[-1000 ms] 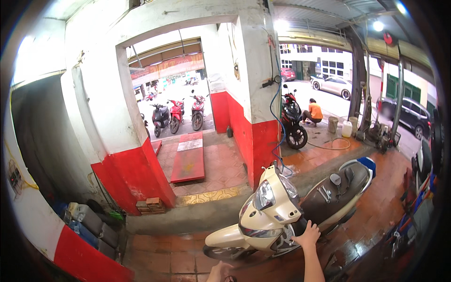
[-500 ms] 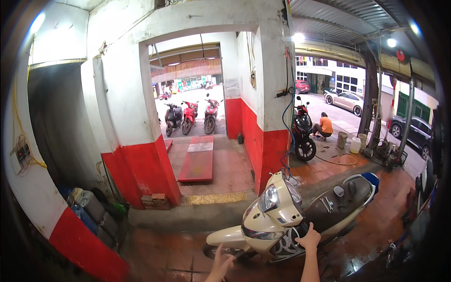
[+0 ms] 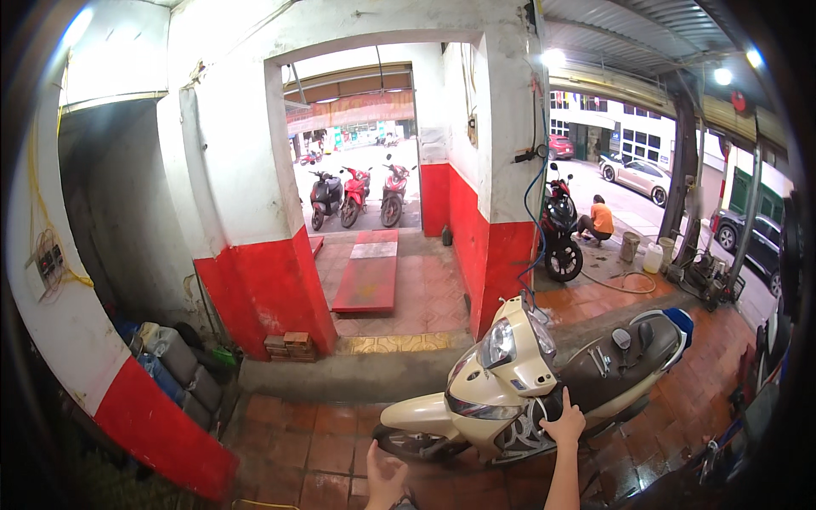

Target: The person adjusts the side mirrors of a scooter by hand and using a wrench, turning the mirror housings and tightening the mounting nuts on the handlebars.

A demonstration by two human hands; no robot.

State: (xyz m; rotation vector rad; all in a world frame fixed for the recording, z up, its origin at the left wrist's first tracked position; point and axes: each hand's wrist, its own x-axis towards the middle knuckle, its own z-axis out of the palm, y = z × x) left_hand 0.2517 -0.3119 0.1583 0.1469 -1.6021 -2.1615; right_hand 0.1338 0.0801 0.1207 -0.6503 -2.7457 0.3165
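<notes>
The fingers [image 3: 568,406] of the right hand [image 3: 564,422] are laid together against the cream scooter's [image 3: 510,387] side panel just below the handlebar, with one finger raised upward; nothing is clasped in them. The left hand [image 3: 384,474] is held low at the bottom edge of the view, its fingers spread apart and empty, above the wet red-tiled floor [image 3: 314,442] and near the scooter's front wheel [image 3: 408,444]. The scooter is parked on that floor at lower right, its headlight [image 3: 498,344] turned toward the left and its dark seat [image 3: 625,361] stretched away to the right; small tools [image 3: 602,360] are seen lying on the seat. A white pillar with a red base [image 3: 263,297] is seen behind, with a few bricks [image 3: 287,345] stacked at its foot. Farther back, three motorbikes [image 3: 355,195] are parked in the bright opening, and a person in an orange top [image 3: 597,219] is crouched beside a red and black motorbike [image 3: 559,225] at right.
</notes>
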